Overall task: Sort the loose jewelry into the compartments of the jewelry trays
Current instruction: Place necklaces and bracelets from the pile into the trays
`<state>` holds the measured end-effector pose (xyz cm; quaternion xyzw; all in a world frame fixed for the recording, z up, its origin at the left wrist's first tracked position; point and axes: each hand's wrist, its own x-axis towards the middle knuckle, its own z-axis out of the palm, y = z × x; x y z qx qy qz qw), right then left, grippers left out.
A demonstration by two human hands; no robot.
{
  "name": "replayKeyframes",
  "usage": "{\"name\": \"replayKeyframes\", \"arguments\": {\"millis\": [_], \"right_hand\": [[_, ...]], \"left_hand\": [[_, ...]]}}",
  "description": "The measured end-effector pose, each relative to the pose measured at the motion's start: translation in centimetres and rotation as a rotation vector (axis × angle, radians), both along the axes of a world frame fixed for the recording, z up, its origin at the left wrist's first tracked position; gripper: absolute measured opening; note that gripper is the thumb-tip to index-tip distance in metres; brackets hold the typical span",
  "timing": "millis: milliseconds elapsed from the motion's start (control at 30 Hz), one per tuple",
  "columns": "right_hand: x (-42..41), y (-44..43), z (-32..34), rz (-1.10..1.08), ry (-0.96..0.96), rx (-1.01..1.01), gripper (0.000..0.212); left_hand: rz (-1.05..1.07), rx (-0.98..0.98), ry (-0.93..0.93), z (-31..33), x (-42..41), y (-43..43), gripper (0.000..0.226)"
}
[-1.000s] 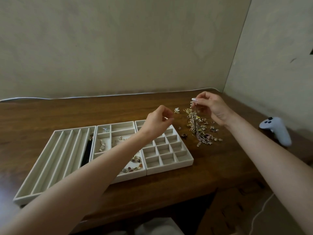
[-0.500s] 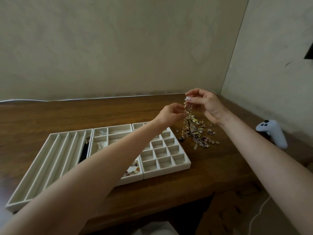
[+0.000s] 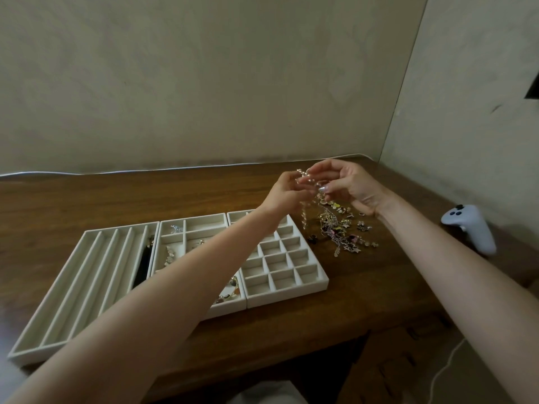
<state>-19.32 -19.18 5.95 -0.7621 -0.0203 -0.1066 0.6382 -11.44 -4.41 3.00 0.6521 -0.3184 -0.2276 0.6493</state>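
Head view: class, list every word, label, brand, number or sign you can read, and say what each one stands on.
No readable text anywhere in this view.
Jewelry trays: plain, no label.
White controller: dark buttons, any marks too small to read.
Loose jewelry: no engraving can be made out.

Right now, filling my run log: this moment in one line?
left hand, right hand: hold bead chain | pile: beside trays

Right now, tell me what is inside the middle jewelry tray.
The middle tray holds a small silver piece at back left, a pale beaded piece nearer, and coloured beads near the front. The left forearm covers its centre; what lies there is hidden.
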Motion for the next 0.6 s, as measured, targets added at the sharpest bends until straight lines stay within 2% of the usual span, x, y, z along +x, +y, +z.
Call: {"name": "replayKeyframes", "arguments": {"millis": [100,233,467,600], "right_hand": [[0.0,-0.1,0.0,-0.006,0.010,0.036,0.039],[0.3,0.0,-0.7,-0.112,0.007,-0.041,0.034],[1.1,0.5,-1.6,-0.360,-0.032,-0.123,0.028],[0.9,0.5,-1.7,-0.345,-0.102,-0.084,0.027]], "left_hand": [[-0.048,-0.092,0.121,0.3,0.0,-0.1,0.068],[-0.026,-0.247,0.269,0.7,0.3,-0.1,0.075],[0.009,-0.224,0.178,0.4,0.6,0.4,0.084],[0.021,-0.180,0.114,0.5,1.1,1.4,0.082]]}}
